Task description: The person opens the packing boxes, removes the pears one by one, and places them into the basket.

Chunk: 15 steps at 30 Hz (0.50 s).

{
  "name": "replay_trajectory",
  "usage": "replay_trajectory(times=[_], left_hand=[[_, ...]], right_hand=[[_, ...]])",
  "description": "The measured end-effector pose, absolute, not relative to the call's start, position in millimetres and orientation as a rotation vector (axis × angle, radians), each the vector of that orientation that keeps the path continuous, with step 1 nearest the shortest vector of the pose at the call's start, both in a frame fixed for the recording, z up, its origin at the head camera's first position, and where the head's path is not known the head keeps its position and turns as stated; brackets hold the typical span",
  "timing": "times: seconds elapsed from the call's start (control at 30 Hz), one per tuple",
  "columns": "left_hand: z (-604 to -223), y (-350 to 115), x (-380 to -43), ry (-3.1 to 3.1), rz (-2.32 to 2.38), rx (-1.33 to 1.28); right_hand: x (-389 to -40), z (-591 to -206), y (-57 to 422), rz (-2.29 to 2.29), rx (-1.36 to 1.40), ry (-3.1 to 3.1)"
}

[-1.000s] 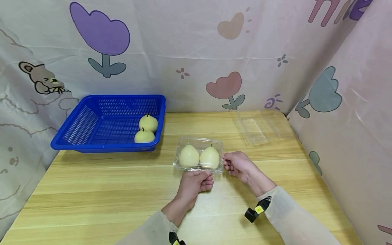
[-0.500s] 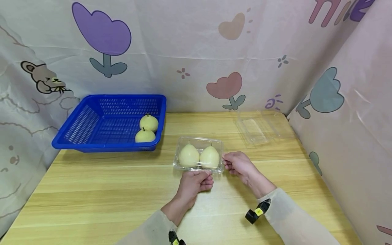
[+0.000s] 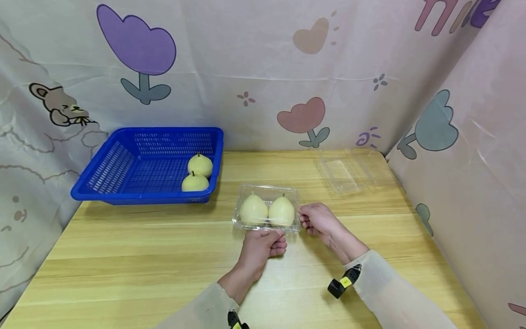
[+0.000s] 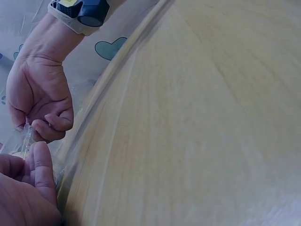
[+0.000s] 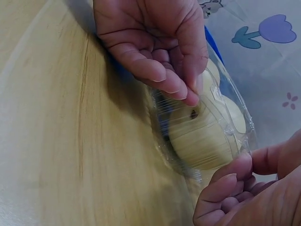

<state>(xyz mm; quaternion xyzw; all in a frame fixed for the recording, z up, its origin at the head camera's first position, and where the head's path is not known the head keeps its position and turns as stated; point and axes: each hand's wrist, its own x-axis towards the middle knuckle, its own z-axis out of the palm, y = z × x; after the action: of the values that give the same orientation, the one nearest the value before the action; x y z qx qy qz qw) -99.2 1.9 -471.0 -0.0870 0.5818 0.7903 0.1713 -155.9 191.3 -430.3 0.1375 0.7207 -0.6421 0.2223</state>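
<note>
A clear plastic clamshell box (image 3: 268, 188) with two pale yellow pears (image 3: 253, 210) side by side in it sits mid-table, its lid down over them. My left hand (image 3: 259, 251) pinches the front rim between thumb and fingers. At the box's right end my right hand (image 3: 322, 222) pinches the edge, its other fingers curled in. The right wrist view shows both hands at the rim, with a pear (image 5: 202, 136) behind the ribbed clear wall. In the left wrist view the right hand (image 4: 42, 94) and left hand (image 4: 28, 188) meet close together at the box's edge.
A blue plastic basket (image 3: 145, 198) with two more pears (image 3: 199, 165) in its right side stands at the back left. Another clear clamshell box (image 3: 343, 176) lies open at the back right. Printed cloth (image 3: 230, 55) hangs behind and beside the wooden table (image 3: 144, 265).
</note>
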Motion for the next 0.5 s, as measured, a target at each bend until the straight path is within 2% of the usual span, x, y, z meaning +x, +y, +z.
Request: replay_trajectory(times=[0.5], left_hand=[[-475.0, 2.9, -99.2, 1.663, 2.250, -0.243]], right_hand=[[-155.2, -428.8, 189.6, -1.741, 0.354, 2.078]])
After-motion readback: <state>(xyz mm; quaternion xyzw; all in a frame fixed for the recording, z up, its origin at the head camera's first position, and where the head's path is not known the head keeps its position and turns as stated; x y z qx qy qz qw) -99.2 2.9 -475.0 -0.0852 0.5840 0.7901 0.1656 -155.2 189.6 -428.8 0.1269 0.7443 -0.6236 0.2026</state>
